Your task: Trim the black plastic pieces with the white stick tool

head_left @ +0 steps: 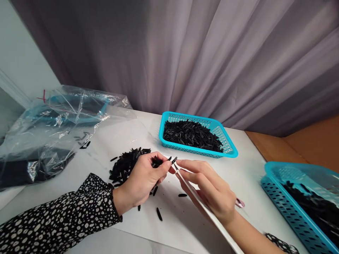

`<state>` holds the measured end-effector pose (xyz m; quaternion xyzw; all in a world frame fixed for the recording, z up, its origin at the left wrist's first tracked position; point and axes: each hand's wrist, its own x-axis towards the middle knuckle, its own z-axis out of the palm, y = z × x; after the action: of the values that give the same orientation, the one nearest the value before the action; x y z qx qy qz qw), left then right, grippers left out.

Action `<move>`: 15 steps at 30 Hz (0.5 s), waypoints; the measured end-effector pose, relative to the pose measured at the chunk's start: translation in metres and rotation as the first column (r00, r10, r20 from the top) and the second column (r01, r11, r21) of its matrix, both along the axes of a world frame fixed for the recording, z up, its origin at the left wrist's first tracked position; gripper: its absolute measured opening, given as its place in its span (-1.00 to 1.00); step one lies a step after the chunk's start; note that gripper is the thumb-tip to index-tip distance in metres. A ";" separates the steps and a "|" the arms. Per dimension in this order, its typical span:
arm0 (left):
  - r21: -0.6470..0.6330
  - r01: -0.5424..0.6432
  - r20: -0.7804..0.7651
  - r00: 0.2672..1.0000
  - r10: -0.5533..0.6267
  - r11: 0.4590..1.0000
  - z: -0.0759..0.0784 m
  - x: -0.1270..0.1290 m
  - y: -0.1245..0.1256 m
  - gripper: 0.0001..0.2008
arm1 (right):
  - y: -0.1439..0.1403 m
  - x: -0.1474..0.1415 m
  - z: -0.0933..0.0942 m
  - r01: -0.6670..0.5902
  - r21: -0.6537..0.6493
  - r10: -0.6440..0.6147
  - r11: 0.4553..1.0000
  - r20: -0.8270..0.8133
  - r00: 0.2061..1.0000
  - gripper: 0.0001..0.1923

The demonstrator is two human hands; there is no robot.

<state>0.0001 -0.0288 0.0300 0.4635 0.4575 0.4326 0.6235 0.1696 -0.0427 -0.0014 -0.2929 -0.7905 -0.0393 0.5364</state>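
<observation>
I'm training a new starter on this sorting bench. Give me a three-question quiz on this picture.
1. True or false: the right hand holds tweezers.
2. Where does the loose pile of black pieces lie? A) in a basket B) on the white table C) in the plastic bag
3. What colour is the far basket?

Key: 1 true; 2 B, under the left hand; 3 turquoise.

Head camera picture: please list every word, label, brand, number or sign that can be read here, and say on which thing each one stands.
There are none: no readable text shows in this picture.
The turquoise basket at the back and the turquoise basket at the right bear only a lattice pattern.
The clear plastic bag shows no print.
The white strip in the right hand is blank.
The left hand pinches a small black piece with no marking.
</observation>
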 end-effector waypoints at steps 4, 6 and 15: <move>0.007 0.005 -0.004 1.000 -0.005 1.000 0.002 0.000 0.000 -0.75 | 0.002 0.001 0.004 -0.001 -0.014 0.001 1.000 0.035 0.999 -0.84; 0.005 0.008 -0.015 1.000 -0.008 1.000 0.002 0.000 0.000 -0.75 | 0.001 0.001 0.003 -0.004 -0.022 0.005 1.000 0.045 0.999 -0.83; 0.022 0.009 -0.037 0.999 -0.008 1.000 -0.002 -0.001 0.001 -0.78 | 0.003 0.001 -0.003 -0.018 -0.037 0.019 0.999 0.032 0.999 -0.79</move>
<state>-0.0006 -0.0281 0.0283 0.4804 0.4621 0.4262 0.6116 0.1704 -0.0397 -0.0040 -0.2946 -0.8024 -0.0247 0.5185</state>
